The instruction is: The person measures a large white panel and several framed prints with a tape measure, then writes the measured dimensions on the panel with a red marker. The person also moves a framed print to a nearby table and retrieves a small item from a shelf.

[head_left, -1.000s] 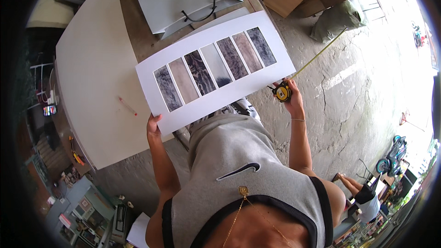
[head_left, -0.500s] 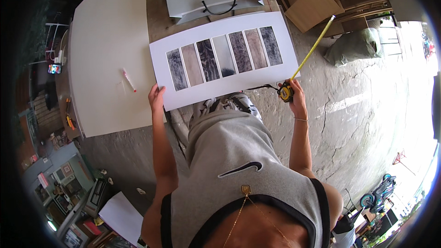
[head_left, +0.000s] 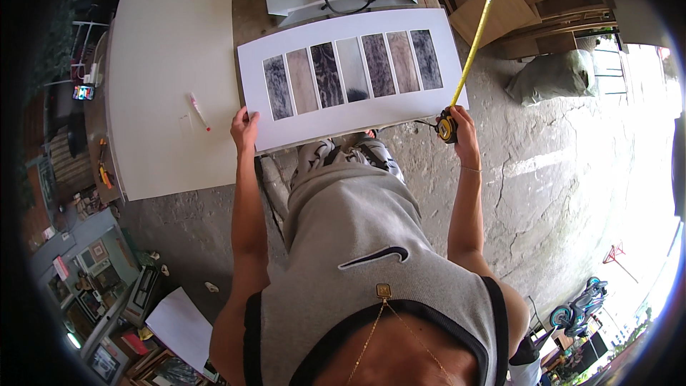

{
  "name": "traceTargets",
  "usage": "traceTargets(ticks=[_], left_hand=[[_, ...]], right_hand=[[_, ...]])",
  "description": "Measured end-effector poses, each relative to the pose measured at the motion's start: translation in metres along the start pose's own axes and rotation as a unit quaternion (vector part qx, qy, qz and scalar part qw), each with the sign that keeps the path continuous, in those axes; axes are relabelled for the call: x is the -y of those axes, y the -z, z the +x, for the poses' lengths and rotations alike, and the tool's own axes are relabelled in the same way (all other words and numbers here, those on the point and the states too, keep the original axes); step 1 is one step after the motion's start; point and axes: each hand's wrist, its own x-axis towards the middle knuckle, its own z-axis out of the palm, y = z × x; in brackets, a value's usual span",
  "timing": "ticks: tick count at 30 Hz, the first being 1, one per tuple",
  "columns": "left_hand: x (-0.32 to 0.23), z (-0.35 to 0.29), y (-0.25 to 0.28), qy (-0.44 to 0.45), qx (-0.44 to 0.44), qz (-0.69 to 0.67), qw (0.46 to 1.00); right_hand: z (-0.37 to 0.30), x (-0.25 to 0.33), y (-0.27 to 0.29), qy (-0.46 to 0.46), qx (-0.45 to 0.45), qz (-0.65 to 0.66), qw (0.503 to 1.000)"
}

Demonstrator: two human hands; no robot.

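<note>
Mat board (head_left: 350, 78) had swung level — tape blade (head_left: 475, 32) now ran up its right edge. Left hand (head_left: 245, 129) fingers gripped the board's corner; right hand (head_left: 461, 125) clutched the tape measure (head_left: 446, 129). Best keep the blade flush, board steady.

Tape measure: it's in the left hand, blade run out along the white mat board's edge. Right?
Not quite. The head view shows the tape measure in the right hand; the left hand holds the white mat board. Its blade does run along the board's edge.
</note>
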Motion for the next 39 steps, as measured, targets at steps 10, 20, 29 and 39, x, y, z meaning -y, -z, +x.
traceTargets(ticks=[10, 20, 29, 39], left_hand=[[-0.034, -0.016, -0.001, -0.017, -0.029, 0.065, 0.997], [-0.029, -0.021, 0.0, 0.021, -0.061, 0.071, 0.995], [-0.127, -0.102, -0.01, -0.061, -0.009, -0.054, 0.997], [-0.151, -0.166, 0.025, -0.028, 0.163, -0.177, 0.97]], right_hand=[[0.011, -0.003, 0.007, -0.02, -0.008, -0.02, 1.0], [-0.019, 0.001, -0.001, -0.019, -0.015, -0.102, 0.994], [-0.064, 0.014, -0.111, 0.003, 0.188, -0.131, 0.973], [-0.054, 0.014, -0.227, 0.058, 0.306, -0.084, 0.947]])
